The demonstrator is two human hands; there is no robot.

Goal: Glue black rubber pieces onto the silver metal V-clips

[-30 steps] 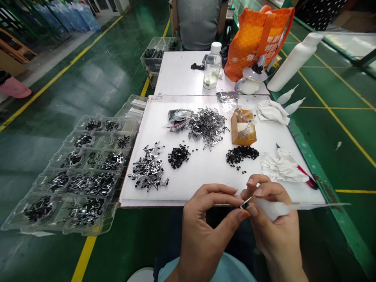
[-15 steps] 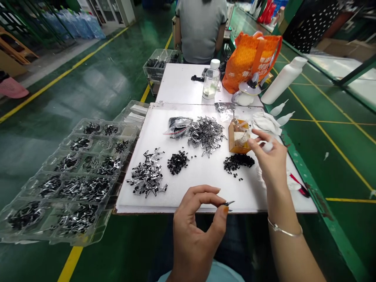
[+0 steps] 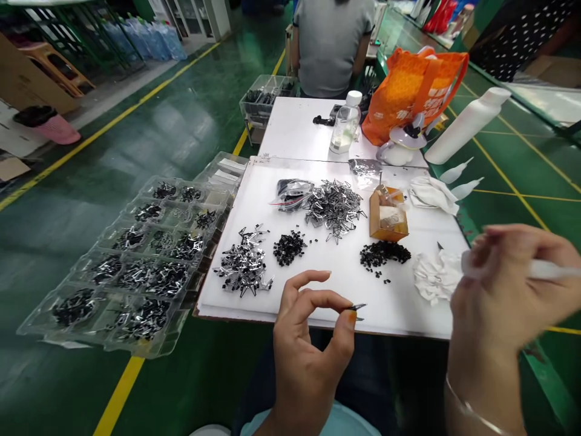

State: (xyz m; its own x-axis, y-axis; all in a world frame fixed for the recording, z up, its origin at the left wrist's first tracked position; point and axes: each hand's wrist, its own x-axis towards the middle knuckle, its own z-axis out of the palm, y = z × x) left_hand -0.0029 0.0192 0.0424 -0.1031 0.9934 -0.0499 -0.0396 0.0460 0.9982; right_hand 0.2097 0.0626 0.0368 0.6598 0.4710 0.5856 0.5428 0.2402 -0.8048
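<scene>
Rt grip [image 3: 508, 284] blurry, flr [image 3: 166, 115] glare, edges stretched

Black and silver over white, green beneath

The pinched piece [image 3: 358, 307] is black and silvery; the blurred held object [image 3: 549, 269] whitish; the mixed pile [image 3: 245, 266] black and silver; the wire heap [image 3: 334, 207] silvery grey with dark; both heaps of tiny bits [image 3: 289, 248] solid black; the bench [image 3: 322, 266] white; the small box [image 3: 385, 231] amber; the bag [image 3: 399, 82] orange with white lettering; the floor [image 3: 190, 115] green, striped by yellow lines [image 3: 117, 393]; the person's shirt [image 3: 330, 51] plain grey; the cloth at upper right [image 3: 521, 39] black with white dots.
</scene>
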